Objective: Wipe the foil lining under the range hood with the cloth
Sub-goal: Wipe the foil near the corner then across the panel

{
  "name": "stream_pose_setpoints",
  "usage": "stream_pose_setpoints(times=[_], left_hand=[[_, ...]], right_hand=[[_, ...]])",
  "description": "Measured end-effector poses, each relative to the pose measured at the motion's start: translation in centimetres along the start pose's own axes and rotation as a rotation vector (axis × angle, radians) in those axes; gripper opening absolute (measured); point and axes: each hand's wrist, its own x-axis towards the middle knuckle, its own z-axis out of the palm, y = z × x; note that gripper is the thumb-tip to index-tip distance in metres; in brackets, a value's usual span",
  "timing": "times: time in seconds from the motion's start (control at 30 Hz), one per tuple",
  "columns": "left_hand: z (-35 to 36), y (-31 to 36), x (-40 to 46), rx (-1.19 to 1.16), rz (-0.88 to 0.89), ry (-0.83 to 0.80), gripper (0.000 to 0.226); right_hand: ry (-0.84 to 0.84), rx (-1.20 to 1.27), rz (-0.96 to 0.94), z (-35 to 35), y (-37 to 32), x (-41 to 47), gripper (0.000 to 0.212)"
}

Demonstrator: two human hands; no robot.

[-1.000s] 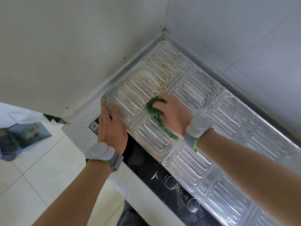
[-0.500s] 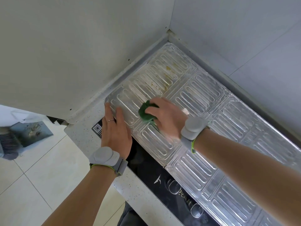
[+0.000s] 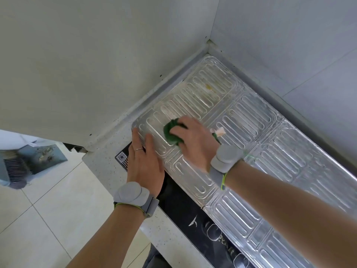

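Right hand (image 3: 195,144) grips green cloth (image 3: 171,132) on foil lining (image 3: 270,151) — left hand (image 3: 144,161) lies flat, fingers straight.

1. A pale speckled countertop (image 3: 108,163) is running along the wall, with its bare corner sticking out over the tiled floor (image 3: 48,219).
2. A black glass cooktop (image 3: 185,215) is sitting set into the countertop, right of that bare corner.
3. An embossed foil lining (image 3: 270,151) is lying behind the cooktop, reaching back to the wall corner and overlapping the cooktop's rear edge.
4. Yellowish stains (image 3: 208,88) are showing on the foil lining, far behind the cooktop.
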Motion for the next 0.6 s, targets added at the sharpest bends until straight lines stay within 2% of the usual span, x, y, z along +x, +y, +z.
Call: stream_pose_setpoints(times=[0.13,0.2,0.3,0.37,0.43,0.6], left_hand=[[0.1,-0.1,-0.1,-0.005,0.011,0.002,0.052],[0.1,-0.3,-0.3,0.014,0.019,-0.003,0.053],[0.0,-0.3,-0.3,0.037,0.006,-0.004,0.056],[0.0,0.0,-0.3,0.042,-0.005,-0.009,0.057],[-0.2,0.1,-0.3,0.043,-0.015,-0.019,0.059],[-0.4,0.1,-0.3,-0.04,0.009,-0.002,0.065]], right_hand=[[-0.091,-0.02,-0.166,-0.6,0.1,-0.7,0.033],[-0.034,-0.054,-0.06,-1.2,1.7,0.2,0.034],[0.134,-0.086,0.206,-2.0,4.8,2.4,0.03],[0.166,-0.102,0.286,-1.4,5.0,3.5,0.029],[0.116,-0.105,0.246,-0.1,3.0,3.9,0.03],[-0.01,-0.051,-0.077,1.6,-1.9,2.6,0.032]])
